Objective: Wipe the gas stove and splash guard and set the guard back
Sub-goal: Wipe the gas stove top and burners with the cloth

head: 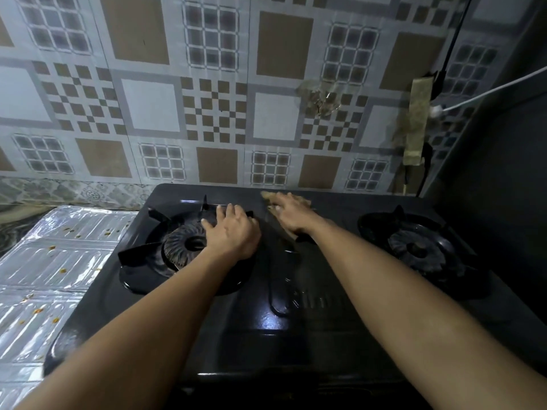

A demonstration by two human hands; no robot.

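A black two-burner gas stove fills the middle of the view. My right hand presses flat on a tan cloth at the stove's back centre, most of the cloth hidden under the palm. My left hand rests with spread fingers on the right side of the left burner's pan support. The foil splash guard lies flat on the counter left of the stove, with brown food spots on it.
The right burner sits near a dark wall on the right. A patterned tiled wall stands right behind the stove. A white cable and taped patches hang at the wall's upper right.
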